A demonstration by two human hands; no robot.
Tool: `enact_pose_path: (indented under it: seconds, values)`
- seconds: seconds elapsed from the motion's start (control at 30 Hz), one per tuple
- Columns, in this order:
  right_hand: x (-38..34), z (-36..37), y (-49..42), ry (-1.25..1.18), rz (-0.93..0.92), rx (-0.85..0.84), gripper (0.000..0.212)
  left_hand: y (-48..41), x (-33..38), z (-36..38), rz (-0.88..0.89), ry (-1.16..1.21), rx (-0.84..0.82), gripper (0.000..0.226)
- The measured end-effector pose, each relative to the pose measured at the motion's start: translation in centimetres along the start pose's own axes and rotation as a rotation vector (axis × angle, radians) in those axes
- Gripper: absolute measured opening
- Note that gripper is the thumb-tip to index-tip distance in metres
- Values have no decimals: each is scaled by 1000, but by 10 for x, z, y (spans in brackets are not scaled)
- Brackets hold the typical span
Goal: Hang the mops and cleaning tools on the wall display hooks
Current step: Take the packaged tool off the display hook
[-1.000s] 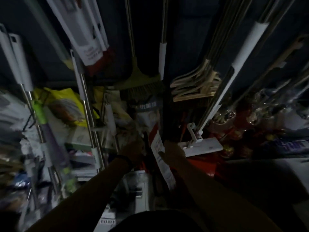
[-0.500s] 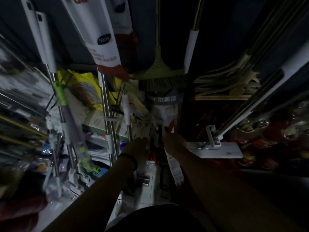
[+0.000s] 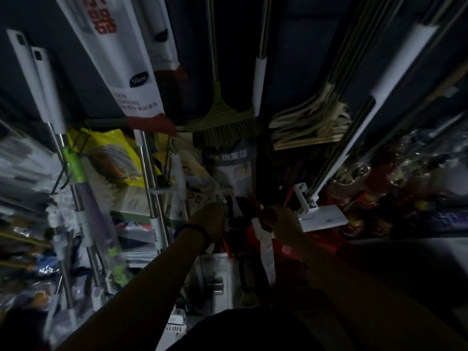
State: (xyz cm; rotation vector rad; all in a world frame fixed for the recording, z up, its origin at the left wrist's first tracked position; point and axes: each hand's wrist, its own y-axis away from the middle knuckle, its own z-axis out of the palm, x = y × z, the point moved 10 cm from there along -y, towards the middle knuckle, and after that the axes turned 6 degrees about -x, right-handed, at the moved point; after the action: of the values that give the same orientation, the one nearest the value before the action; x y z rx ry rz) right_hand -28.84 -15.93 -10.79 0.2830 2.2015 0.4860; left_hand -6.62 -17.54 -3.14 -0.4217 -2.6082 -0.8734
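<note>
A white-labelled cleaning tool (image 3: 264, 249) is being pinched at its top by the right hand (image 3: 282, 221), low on the wall display (image 3: 291, 59) beneath the green broom (image 3: 225, 122). The left hand (image 3: 210, 220) is being held curled just beside it; whether anything is being gripped cannot be told.

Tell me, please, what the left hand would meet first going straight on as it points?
Probably the dark tool just ahead of the left hand; they may already touch. Beyond it hangs the grey packet. Depth is unclear.
</note>
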Motion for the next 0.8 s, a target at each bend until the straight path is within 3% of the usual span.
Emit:
enact_pose_path:
  seconds: [0.03,0.17,0.27,0.33,0.4,0.47,0.5,0.57,0.67,0.8]
  values:
    - [0,-5,4,27,-4,-2,18,1,4,-3,30,8,15,25]
    - [-54,-50,41,135,-113,76,23,8,17,-23,111,112,80,32]
    - [-111,-82,77,177,-210,119,21,26,38,-52,272,170,154,73]
    - [-145,-96,100,197,-284,129,19,46,54,-83,384,274,212,82]
    - [-177,-108,123,201,-338,154,9,69,65,-112,451,412,229,58]
    - [-213,-119,147,196,-383,198,26,91,72,-138,477,372,240,14]
    - [-233,-123,161,194,-411,222,31,103,75,-152,506,293,276,7]
    - [-266,-131,182,214,-452,259,32,124,78,-179,532,226,321,21]
    - [-308,-143,204,244,-466,302,13,158,83,-219,571,114,404,23]
    - [-363,-152,229,383,-520,394,20,192,86,-266,589,47,508,27]
